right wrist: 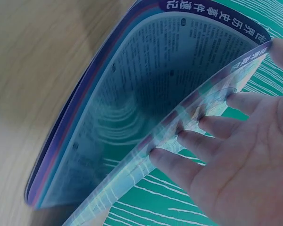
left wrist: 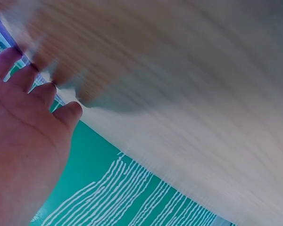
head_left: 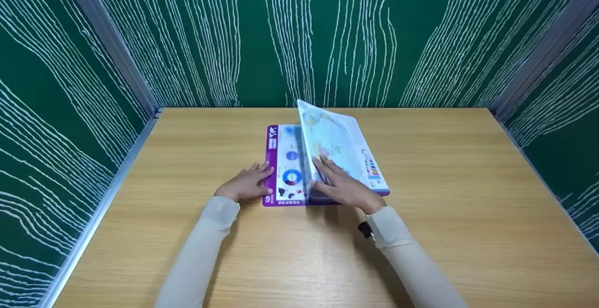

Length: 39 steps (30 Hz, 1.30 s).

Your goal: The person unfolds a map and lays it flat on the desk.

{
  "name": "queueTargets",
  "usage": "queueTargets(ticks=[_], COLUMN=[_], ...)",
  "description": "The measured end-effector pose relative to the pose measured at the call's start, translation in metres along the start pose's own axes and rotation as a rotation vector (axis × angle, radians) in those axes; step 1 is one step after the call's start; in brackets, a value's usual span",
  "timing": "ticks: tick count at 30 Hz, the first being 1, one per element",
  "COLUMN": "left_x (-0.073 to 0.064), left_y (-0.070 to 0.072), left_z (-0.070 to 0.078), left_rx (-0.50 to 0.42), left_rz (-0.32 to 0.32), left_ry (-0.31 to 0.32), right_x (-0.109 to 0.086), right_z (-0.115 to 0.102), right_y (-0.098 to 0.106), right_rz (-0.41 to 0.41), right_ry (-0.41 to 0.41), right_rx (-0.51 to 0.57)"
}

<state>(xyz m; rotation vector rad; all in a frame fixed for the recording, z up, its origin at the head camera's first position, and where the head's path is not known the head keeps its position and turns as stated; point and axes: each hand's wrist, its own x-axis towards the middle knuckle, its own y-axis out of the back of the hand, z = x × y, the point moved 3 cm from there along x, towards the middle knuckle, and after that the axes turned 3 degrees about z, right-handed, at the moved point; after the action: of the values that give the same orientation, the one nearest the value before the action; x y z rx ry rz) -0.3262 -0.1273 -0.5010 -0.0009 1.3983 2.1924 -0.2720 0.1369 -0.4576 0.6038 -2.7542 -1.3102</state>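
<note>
The booklet [head_left: 286,163] lies open near the middle of the table [head_left: 201,144], with its leaf [head_left: 339,142] raised and tilted. The left hand [head_left: 245,182] rests at the purple left border, its fingers a little apart. The right hand [head_left: 344,187] touches the map side of this leaf; its fingers are straight and apart, the thumb at one corner.

We see cool, even light in the head view, soft shadows beside both sleeves [head_left: 192,256] and pale glare on the table [head_left: 318,252]. Our left wrist view looks hazy; in the right, the glossy sheet [right wrist: 151,70] carries reflections.
</note>
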Motion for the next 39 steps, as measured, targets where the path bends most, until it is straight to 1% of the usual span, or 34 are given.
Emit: queueTargets(ticks=[3, 7, 14, 19, 25, 33, 39], left_x=[-0.001, -0.002, -0.003, -0.005, -0.006, -0.009, -0.014], left_y=[0.002, 0.002, 0.003, 0.005, 0.006, 0.007, 0.011], left_z=[-0.002, -0.004, -0.005, -0.007, -0.011, -0.016, -0.017], left_rx=[-0.030, -0.042, -0.025, -0.024, -0.018, -0.034, -0.037], left_rz=[-0.002, 0.000, 0.002, 0.000, -0.002, 0.003, 0.007], left_ry=[0.006, 0.008, 0.011, 0.018, 0.005, 0.002, -0.001], right_x=[-0.003, -0.007, -0.012, -0.013, -0.014, -0.017, -0.019], right_z=[0.004, 0.009, 0.015, 0.019, 0.026, 0.033, 0.039], right_y=[0.002, 0.006, 0.012, 0.015, 0.018, 0.024, 0.028], right_rz=[0.007, 0.011, 0.022, 0.022, 0.022, 0.038, 0.046], right_ry=[-0.004, -0.028, -0.009, -0.015, -0.030, 0.015, 0.014], right_rx=[0.016, 0.026, 0.036, 0.044, 0.069, 0.079, 0.086])
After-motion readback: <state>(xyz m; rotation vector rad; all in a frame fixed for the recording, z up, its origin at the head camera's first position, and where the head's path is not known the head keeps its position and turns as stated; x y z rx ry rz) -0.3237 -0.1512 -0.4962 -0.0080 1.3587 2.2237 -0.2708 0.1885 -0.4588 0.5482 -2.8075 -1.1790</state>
